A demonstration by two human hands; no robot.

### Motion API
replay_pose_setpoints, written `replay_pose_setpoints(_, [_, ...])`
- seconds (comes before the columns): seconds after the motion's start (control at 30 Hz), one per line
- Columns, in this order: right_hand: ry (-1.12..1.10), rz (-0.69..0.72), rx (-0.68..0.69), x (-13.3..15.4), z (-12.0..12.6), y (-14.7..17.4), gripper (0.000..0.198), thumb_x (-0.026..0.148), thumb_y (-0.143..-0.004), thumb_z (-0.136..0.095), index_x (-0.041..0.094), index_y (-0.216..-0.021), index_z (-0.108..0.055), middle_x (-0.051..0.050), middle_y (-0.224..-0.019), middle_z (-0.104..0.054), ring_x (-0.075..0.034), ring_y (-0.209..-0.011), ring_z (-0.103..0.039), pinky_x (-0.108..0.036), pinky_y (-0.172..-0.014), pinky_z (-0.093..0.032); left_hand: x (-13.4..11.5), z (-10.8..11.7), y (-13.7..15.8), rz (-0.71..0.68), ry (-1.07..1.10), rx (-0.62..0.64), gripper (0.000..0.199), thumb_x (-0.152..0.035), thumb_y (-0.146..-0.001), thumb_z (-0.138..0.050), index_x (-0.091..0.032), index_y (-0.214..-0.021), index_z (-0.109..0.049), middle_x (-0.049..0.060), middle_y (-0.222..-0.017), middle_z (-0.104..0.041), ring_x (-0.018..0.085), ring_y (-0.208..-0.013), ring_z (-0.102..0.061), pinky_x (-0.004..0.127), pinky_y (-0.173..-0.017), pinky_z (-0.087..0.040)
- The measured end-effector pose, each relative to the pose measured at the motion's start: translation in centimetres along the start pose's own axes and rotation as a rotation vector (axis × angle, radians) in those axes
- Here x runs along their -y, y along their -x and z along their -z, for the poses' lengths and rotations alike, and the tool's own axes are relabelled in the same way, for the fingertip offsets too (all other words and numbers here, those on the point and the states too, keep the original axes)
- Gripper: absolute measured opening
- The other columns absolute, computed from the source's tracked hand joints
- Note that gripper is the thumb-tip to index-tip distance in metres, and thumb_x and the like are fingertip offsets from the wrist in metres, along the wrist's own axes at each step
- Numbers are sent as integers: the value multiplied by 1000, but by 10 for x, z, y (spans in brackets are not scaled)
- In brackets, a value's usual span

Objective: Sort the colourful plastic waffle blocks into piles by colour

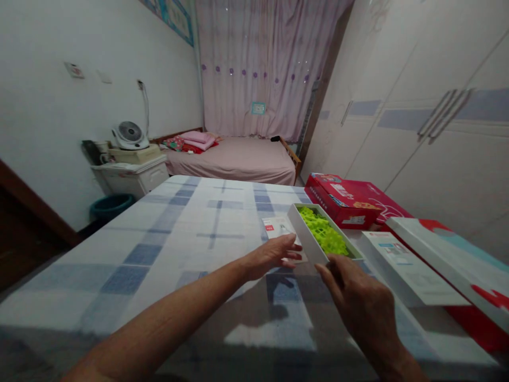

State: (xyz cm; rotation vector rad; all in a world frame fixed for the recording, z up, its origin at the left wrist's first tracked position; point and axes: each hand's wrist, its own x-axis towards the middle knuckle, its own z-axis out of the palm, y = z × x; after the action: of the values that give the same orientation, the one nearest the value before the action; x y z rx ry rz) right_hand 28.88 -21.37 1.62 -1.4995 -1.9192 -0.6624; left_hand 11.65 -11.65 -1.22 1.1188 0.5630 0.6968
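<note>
A long white open box (314, 237) stands on the table, filled with bright yellow-green plastic pieces (324, 232) with a lattice look. My right hand (358, 294) is at its near end, fingers curled at the near wall and thumb on the outside; the fingertips are partly hidden. To the left, my left hand (274, 255) hovers beside the box with fingers apart, holding nothing. A small white printed card (277, 225) with a red mark lies beyond that hand, partly covered by it.
Right of the white box lie a red carton (345, 199), a white printed box lid (409, 268) and a larger white, red and blue box (453, 260). A checked cloth (191, 228) covers the table. Behind are a bed (250, 159) and a fan (130, 133) on a cabinet.
</note>
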Motion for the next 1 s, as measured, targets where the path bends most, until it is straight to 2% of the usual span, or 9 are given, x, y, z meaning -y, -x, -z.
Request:
replay_pose_setpoints(0.1, [-131, 92, -13, 35, -9, -18, 26, 37, -94, -45, 19, -81, -58, -1, -66, -65, -13, -52, -59, -25, -52, -34, -1, 2, 12, -92, 338, 19, 73, -75, -74, -49, -18, -118, -59, 14, -117, -64, 25, -109, -60, 39, -94, -46])
replay_pose_setpoints(0.27, [-404, 138, 41, 88, -33, -37, 18, 29, -91, -49, 20, -77, -55, 0, -65, -64, -13, -56, -60, -24, -54, -36, -4, 22, 34, -273, 696, -319, 69, -69, -81, -44, -14, -122, -56, 12, -106, -69, 25, -97, -66, 39, -88, -51])
replay_pose_setpoints(0.37, [-596, 110, 140, 103, -42, -43, 13, 29, -90, -50, 19, -97, -55, 1, -70, -65, -12, -57, -60, -23, -54, -40, -15, 45, 57, -333, 714, -464, 61, -62, -82, -46, -14, -119, -58, 10, -100, -71, 24, -90, -68, 38, -82, -55])
replay_pose_setpoints(0.43, [-691, 93, 212, 104, -48, -47, 32, 29, -89, -51, 17, -118, -47, 1, -77, -66, -11, -56, -60, -23, -55, -43, -26, 65, 77, -326, 675, -551, 57, -57, -83, -45, -14, -118, -59, 10, -97, -72, 24, -88, -68, 38, -79, -55])
replay_pose_setpoints(0.5, [-707, 66, 264, 96, -55, -50, 41, 29, -88, -51, 17, -126, -42, 0, -82, -66, -11, -58, -60, -24, -57, -45, -38, 87, 100, -316, 596, -641, 54, -52, -83, -45, -13, -118, -59, 10, -96, -72, 24, -85, -69, 39, -77, -56])
replay_pose_setpoints(0.77, [-668, -173, 378, 42, -106, -44, 38, 28, -86, -44, 18, -122, -49, -2, -82, -67, -14, -60, -62, -26, -59, -46, -76, 174, 181, -285, 244, -1053, 35, -38, -81, -54, -16, -107, -61, 6, -85, -72, 20, -67, -67, 34, -61, -56])
replay_pose_setpoints(0.83, [-672, -203, 393, 35, -115, -39, 41, 29, -85, -42, 18, -124, -48, -2, -83, -67, -14, -61, -62, -27, -59, -46, -81, 191, 194, -225, 148, -1103, 31, -36, -81, -56, -15, -103, -62, 7, -82, -71, 19, -63, -66, 32, -57, -55])
replay_pose_setpoints(0.97, [-682, -264, 428, 34, -119, -34, 43, 31, -85, -42, 16, -125, -48, -3, -85, -67, -15, -64, -62, -28, -61, -46, -90, 216, 207, 84, -107, -1208, 39, -46, -73, -64, -14, -95, -65, 11, -75, -70, 21, -55, -63, 31, -48, -48])
replay_pose_setpoints(1.0, [-693, -274, 432, 34, -118, -35, 43, 31, -85, -42, 16, -124, -48, -3, -84, -66, -15, -64, -62, -28, -61, -46, -91, 220, 208, 112, -179, -1239, 41, -48, -69, -68, -13, -91, -66, 12, -72, -70, 22, -53, -61, 31, -46, -46])
